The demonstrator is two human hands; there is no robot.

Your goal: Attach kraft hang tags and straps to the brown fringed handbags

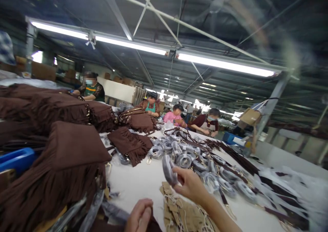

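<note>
My right hand is closed around a coiled strap wrapped in clear plastic, raised above the white table. At the bottom edge, my left hand has its fingers curled together on dark brown material, which looks like part of a brown bag; most of that piece is out of view. Between the hands and to the right lies a stack of tan tags with white strings. Beyond my right hand spreads a heap of plastic-wrapped coiled straps with gold clasps.
Brown fringed bags are piled on the left, beside a blue plastic object. Another fringed bag lies mid-table. Dark straps and clear plastic cover the right side. Several people sit at the far side, under a tube light.
</note>
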